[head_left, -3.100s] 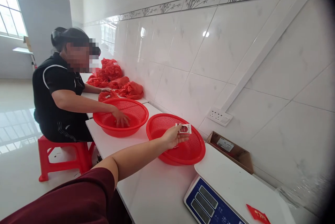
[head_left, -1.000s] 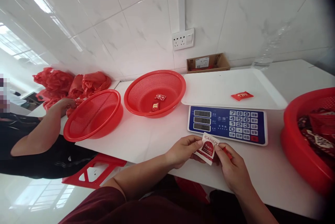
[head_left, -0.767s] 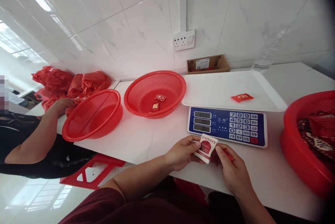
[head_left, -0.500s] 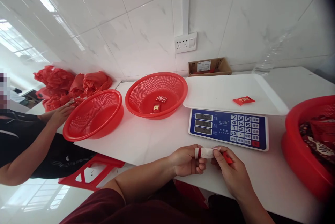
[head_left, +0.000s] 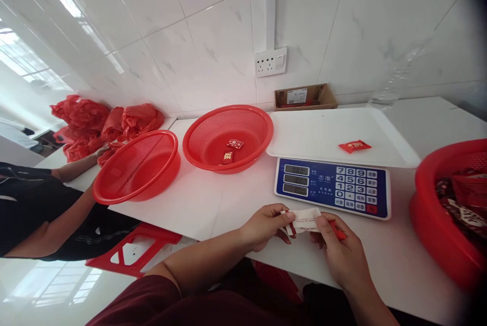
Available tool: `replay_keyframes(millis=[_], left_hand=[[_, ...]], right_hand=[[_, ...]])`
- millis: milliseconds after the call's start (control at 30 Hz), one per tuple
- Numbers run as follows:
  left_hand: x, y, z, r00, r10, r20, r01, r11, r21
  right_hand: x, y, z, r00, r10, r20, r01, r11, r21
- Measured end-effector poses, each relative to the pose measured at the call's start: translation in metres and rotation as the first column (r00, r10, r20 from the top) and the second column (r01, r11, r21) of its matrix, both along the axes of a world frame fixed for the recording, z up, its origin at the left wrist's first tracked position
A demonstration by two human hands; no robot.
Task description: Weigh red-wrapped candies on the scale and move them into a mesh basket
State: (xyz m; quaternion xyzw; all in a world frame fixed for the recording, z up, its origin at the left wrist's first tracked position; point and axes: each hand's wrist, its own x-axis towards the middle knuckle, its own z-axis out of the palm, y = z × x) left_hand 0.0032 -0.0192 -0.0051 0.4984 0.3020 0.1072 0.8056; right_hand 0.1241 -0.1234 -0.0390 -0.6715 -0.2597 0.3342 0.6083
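White tabletop (head_left: pixel 213 204) against a white tiled wall (head_left: pixel 213 36). Nearest the camera, left hand (head_left: pixel 262 224) and right hand (head_left: pixel 342 255) hold one small white sachet (head_left: pixel 306 220) between them, just above the table's near edge. Left thumb and fingers pinched on the sachet's left end, right thumb and forefinger pinched on its right end; sachet lies flat, pale side up with faint red print. A bit of red shows under the right fingers, cannot tell what. Just beyond the hands, blue-faced scale (head_left: pixel 333 186) with keypad; its white pan (head_left: pixel 312 135) carries one red packet (head_left: pixel 354 146). Right edge: red basin (head_left: pixel 429 214) with dark red packets inside, partly cut off. Left of the scale, red mesh basket (head_left: pixel 228 135) with two small red packets (head_left: pixel 231 150) in the bottom. Next left, touching rim to rim, second red mesh basket (head_left: pixel 137 166). Far left a co-worker in a black top, hand (head_left: pixel 102 152) at a pile of red plastic bags (head_left: pixel 102 123). Red stool (head_left: pixel 133 255) below the table. Back at the wall, open cardboard box (head_left: pixel 305 96) under a wall socket (head_left: pixel 271 62).
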Motion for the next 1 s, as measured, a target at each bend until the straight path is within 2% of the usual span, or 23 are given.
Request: replay_keyframes(millis=[100, 200, 433, 700, 800, 867, 1000], left_hand=[[0.002, -0.001, -0.002, 0.998, 0.039, 0.045, -0.033, 0.993, -0.117], [0.004, 0.0, -0.003, 0.998, 0.047, 0.046, -0.04, 0.988, -0.148], [0.012, 0.004, 0.0, 0.989, 0.123, 0.086, -0.123, 0.992, -0.003], [0.015, 0.009, 0.001, 0.987, 0.131, 0.089, -0.134, 0.99, 0.032], [0.014, 0.009, 0.004, 0.984, 0.101, 0.148, -0.113, 0.991, 0.078], [0.012, 0.008, 0.004, 0.985, 0.04, 0.169, -0.064, 0.988, 0.137], [0.01, 0.008, -0.001, 0.994, -0.025, 0.11, -0.01, 0.953, 0.303]], right_hand=[[0.0, 0.001, 0.001, 0.999, 0.047, 0.017, -0.048, 0.998, 0.039], [0.0, 0.001, 0.001, 0.998, 0.056, 0.036, -0.057, 0.998, 0.018], [0.001, 0.0, -0.004, 0.998, 0.062, -0.022, -0.062, 0.998, -0.004], [0.001, 0.001, -0.006, 0.998, 0.054, -0.028, -0.055, 0.998, -0.016], [-0.001, 0.001, -0.001, 0.999, 0.035, -0.028, -0.036, 0.999, -0.036], [-0.001, 0.001, 0.002, 0.999, 0.033, -0.017, -0.033, 0.999, -0.029], [-0.001, 0.001, 0.003, 0.999, 0.05, 0.009, -0.05, 0.998, -0.031]])
